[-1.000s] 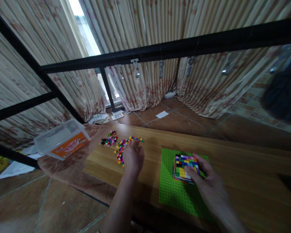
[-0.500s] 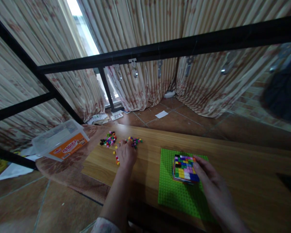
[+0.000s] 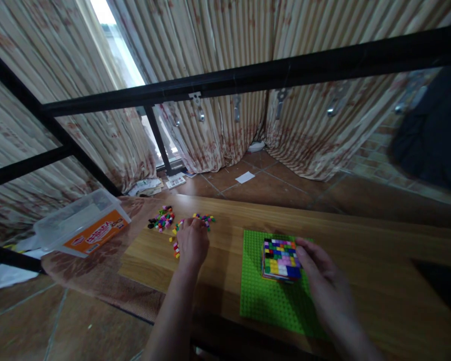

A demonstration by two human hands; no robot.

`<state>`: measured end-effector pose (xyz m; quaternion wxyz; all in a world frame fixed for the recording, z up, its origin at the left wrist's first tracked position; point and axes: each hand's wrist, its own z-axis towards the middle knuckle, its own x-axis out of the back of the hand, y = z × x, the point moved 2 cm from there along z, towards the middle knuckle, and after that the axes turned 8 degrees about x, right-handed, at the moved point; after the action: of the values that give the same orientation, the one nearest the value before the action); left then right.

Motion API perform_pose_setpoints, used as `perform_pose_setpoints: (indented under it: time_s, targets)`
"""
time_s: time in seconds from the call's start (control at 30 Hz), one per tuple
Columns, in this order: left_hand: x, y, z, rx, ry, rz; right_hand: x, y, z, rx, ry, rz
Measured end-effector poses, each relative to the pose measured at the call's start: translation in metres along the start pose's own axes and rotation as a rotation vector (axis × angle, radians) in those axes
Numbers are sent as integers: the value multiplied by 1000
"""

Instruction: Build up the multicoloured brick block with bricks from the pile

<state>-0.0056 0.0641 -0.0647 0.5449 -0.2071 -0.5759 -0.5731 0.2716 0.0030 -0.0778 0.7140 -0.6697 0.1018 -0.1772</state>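
Note:
My left hand (image 3: 193, 244) is over the table among small loose toy bricks (image 3: 204, 219), its fingers bent down and together. What the fingertips hold, if anything, is hidden. On a green studded baseplate (image 3: 257, 303) stands a multicoloured block of stacked toy bricks (image 3: 281, 260), its top a patchwork of colours. My right hand (image 3: 325, 278) is closed at the block's right side, thumb and fingertips at its far right corner. Another heap of loose bricks (image 3: 163, 218) lies left of my left hand, with a few yellow, red and white bricks (image 3: 176, 248) nearer to me.
The wooden table (image 3: 361, 250) stretches to the right. Left of it a clear plastic box (image 3: 82, 220) with an orange label stands on a patterned cloth surface (image 3: 97, 286). A black metal rail (image 3: 233, 80) with hanging hooks crosses ahead, before striped curtains (image 3: 210, 45).
The whole view has shifted slightly, so most things appear further left. My left hand stays among the loose bricks, showing more of them to its left. My right hand stays at the brick block.

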Motion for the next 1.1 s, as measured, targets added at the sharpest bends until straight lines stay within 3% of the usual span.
perform_pose_setpoints:
  time_s: [0.07, 0.17, 0.37, 0.57, 0.87, 1.1]
  targets:
    - [4, 8, -9, -48, -39, -250, 3, -3, -1, 80, 61, -26]
    - [4, 28, -32, -121, -226, -616, 5, -11, -3, 250, 134, -72]
    - [1, 68, -70, -106, -549, -1043, -3, -24, -13, 522, -9, -108]
    - [3, 78, -80, -195, -659, -1076, -11, -27, -19, 672, -174, -196]
    - [6, 83, -84, -285, -603, -1005, -13, -24, -18, 699, -178, -216]
    - [6, 84, -83, -210, -615, -1051, -13, -24, -18, 689, -167, -198]
